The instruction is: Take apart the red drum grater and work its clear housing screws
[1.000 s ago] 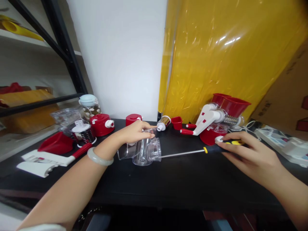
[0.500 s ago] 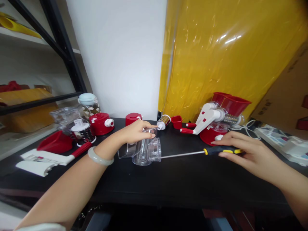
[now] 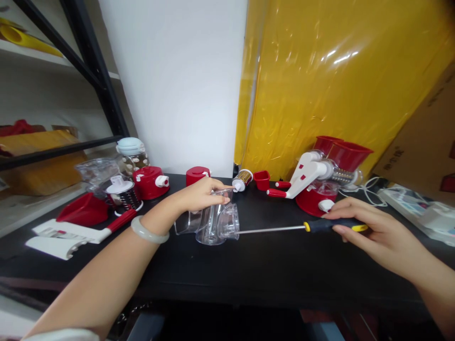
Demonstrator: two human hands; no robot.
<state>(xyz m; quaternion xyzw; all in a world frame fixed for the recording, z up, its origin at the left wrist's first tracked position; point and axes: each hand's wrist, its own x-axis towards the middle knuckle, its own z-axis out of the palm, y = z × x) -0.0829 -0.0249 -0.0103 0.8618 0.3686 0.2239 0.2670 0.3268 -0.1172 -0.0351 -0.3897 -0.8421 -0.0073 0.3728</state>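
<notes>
My left hand (image 3: 205,194) is closed on the top of a clear plastic grater housing (image 3: 211,227), which rests on the black table. Between the fingers and thumb of my right hand (image 3: 373,225) is the dark handle of a long screwdriver (image 3: 322,226) with yellow marks. Its thin shaft lies nearly level and points left. The tip meets the round side opening of the clear housing; whether it touches a screw there is too small to tell. Behind my right hand stand assembled rotary graters (image 3: 322,175) with red hoppers and white crank arms.
At the left lie a red hopper (image 3: 83,209), a white crank arm (image 3: 76,233), a drum grater (image 3: 123,194) and a red base (image 3: 151,182). Behind the housing are another red base (image 3: 198,175), a drum (image 3: 243,180) and a small red pusher (image 3: 262,180). A power strip (image 3: 419,213) sits at right.
My right hand has shifted slightly right and its grip on the screwdriver handle has turned, showing different yellow marks. My left hand and the clear housing stay nearly still.
</notes>
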